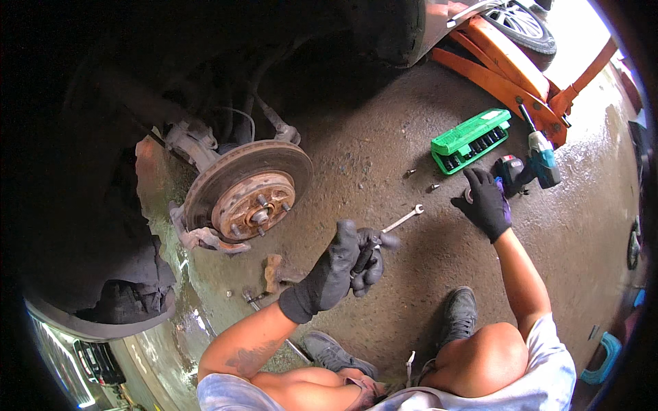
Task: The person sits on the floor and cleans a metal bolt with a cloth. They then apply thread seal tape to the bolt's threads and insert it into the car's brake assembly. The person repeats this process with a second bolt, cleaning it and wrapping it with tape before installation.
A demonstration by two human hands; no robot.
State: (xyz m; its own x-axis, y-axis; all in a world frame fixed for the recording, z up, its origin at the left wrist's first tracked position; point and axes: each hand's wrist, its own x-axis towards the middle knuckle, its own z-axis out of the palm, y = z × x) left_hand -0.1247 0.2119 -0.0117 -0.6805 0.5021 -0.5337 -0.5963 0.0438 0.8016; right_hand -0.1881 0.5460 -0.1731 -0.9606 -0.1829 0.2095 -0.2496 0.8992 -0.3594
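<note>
My left hand (343, 264), in a black glove, is closed around a small dark part (363, 257) whose outer end is smeared by motion; its kind does not show. Just beyond it a combination wrench (403, 218) points away to the right, its near end hidden behind the hand. My right hand (488, 205), gloved too, is curled around a purple object (505, 198) that the palm mostly hides. A small round end shows between thumb and fingers. Left of my hands stands a rusty brake disc (247, 175) on its hub, with bare wheel studs.
Beyond my right hand lie a cordless impact wrench (541, 163) and an open green socket case (469, 142). Two small bolts (434, 187) rest nearby. An orange floor jack (510, 65) stands at far right. A hammer (273, 272) and ratchet (253, 299) lie below the disc.
</note>
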